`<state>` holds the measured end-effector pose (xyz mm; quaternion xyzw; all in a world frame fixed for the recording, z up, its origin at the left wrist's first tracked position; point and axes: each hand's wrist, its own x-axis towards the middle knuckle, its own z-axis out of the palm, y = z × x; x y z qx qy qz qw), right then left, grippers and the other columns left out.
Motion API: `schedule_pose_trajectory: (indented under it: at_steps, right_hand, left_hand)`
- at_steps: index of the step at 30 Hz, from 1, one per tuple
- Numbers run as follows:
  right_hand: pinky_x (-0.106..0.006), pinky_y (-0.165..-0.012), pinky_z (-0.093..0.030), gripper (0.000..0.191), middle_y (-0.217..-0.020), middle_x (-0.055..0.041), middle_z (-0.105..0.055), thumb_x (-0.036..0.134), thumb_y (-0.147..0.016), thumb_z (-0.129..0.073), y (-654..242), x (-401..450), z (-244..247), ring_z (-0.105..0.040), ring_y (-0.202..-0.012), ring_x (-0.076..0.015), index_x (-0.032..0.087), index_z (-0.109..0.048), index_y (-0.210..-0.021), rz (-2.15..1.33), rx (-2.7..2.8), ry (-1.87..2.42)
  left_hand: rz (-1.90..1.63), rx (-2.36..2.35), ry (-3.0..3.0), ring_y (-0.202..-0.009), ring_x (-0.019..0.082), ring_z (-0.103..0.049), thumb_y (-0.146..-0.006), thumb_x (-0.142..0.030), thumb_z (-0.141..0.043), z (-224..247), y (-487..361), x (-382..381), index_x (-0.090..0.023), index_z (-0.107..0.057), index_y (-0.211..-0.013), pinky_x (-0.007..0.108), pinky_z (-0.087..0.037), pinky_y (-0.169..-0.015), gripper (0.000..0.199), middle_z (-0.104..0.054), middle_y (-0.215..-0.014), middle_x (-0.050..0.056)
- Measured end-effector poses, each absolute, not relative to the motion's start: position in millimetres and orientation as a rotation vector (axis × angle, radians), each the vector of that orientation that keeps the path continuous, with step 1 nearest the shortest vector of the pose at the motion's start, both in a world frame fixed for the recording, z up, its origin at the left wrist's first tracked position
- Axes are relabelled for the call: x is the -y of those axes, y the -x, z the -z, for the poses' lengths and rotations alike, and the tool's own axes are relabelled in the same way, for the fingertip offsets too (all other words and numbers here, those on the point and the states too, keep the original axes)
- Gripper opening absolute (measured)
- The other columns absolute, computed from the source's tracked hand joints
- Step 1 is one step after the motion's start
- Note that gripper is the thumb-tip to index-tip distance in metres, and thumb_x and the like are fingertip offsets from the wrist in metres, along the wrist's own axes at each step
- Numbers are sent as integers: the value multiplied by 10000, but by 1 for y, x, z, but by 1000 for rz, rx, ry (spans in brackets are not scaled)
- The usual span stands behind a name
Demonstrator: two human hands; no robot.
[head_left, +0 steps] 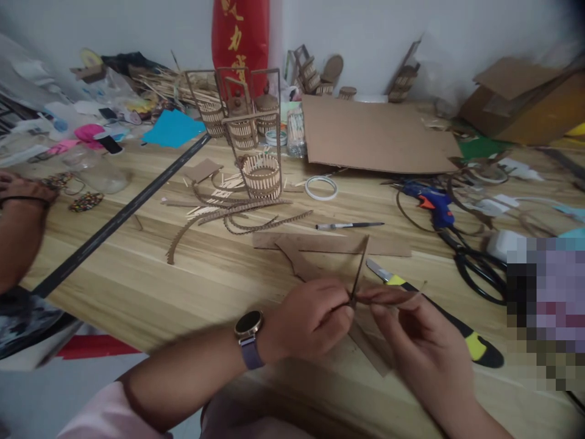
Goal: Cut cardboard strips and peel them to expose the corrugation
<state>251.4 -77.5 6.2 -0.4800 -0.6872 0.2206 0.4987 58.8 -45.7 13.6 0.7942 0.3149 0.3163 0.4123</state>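
Note:
My left hand [315,317], with a watch on its wrist, is closed around a thin cardboard strip [361,265] that stands up from the fist. Close against it on the right, my right hand [425,347] pinches the same brown strip material between thumb and fingers; whether it is one bent strip or two, I cannot tell. Beneath both hands lies a flat cardboard piece [372,347], partly covered. A yellow and black utility knife [452,320] rests on the table, passing behind my right hand. Beyond them is another cardboard strip [333,244].
A small stick basket [261,177] with a tall handle stands ahead, corrugated strips [205,216] around it. Farther right are a tape roll [321,188], a pen [350,225], a blue glue gun [429,201], black-handled scissors [479,274] and a cardboard sheet [379,134]. Another person's arm [22,238] rests at left.

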Motion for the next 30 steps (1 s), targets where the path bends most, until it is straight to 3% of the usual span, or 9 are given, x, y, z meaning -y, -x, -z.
schedule_pose_trajectory:
  at_steps: [5, 17, 22, 25, 30]
  right_hand:
    - [-350, -807, -566, 64, -939, -10, -781, 208, -942, -653, -254, 80, -3, -740, -885, -198, 271, -645, -939, -249, 1849, 1126]
    - [-378, -850, -560, 65, -985, -33, -787, 226, -991, -587, -254, 75, -8, -746, -948, -219, 267, -607, -1038, -96, 2014, 1083]
    - [-471, -806, -564, 424, -1064, -162, -745, 490, -967, -598, -296, 54, 4, -706, -958, -332, 173, -594, -1250, 117, 2203, 1438]
    - [-574, -806, -543, 551, -1019, -217, -721, 610, -922, -579, -327, 43, 21, -683, -947, -416, 126, -661, -1172, 242, 2253, 1650]
    - [-527, -765, -565, 365, -955, -172, -730, 476, -966, -516, -336, 42, 29, -708, -878, -370, 166, -687, -1054, 85, 2317, 1708]
  left_hand:
    - [-705, -910, -1871, -629, 130, -432, -964, -353, -464, -18, -59, 46, -216, -382, -714, 275, -295, -600, 298, -449, -660, -31]
    - [-766, -1013, -1901, -630, 132, -473, -944, -252, -461, -14, -61, 48, -212, -424, -709, 267, -301, -588, 242, -509, -659, -20]
    - [-896, -1207, -1776, -632, 138, -569, -1000, -279, -442, -17, -55, 38, -209, -507, -744, 264, -363, -622, 274, -607, -654, -18]
    - [-949, -1293, -1814, -646, 148, -595, -1016, -299, -455, -16, -52, 32, -209, -528, -768, 269, -382, -640, 274, -629, -664, -16]
    - [-950, -1367, -1989, -656, 154, -592, -1004, -229, -486, -10, -51, 28, -204, -543, -797, 276, -362, -629, 217, -640, -703, -8]
